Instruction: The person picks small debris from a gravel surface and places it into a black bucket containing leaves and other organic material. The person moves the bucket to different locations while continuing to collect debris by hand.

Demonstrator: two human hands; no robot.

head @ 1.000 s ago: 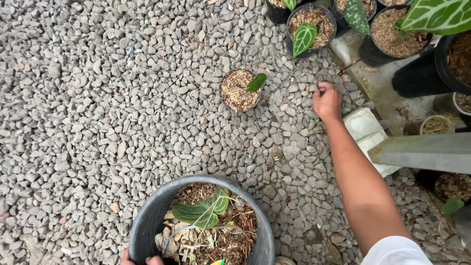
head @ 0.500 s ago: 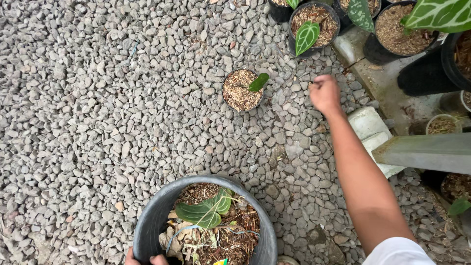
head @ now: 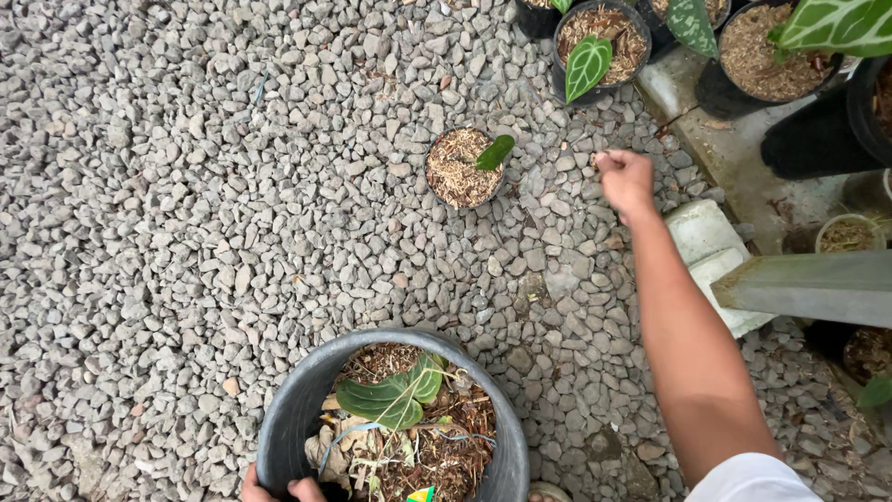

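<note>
My right hand [head: 624,177] is stretched out over the grey gravel with its fingers curled shut; whether something small is pinched in them I cannot tell. It hovers just right of a small pot [head: 462,167] of brown mulch with one green leaf. My left hand [head: 279,486] grips the near rim of a large grey bucket [head: 288,418] at the bottom of the view. The bucket holds dry leaves, plant scraps and green leaves.
Several black pots with mulch and veined green leaves [head: 595,37] stand at the top right on a concrete strip [head: 743,177]. A white block [head: 711,251] and a grey beam [head: 808,284] lie at the right. Loose gravel [head: 186,186] covers the ground.
My right hand has drifted slightly left, toward the small pot. The view has shifted a little. My left hand stays on the bucket rim.
</note>
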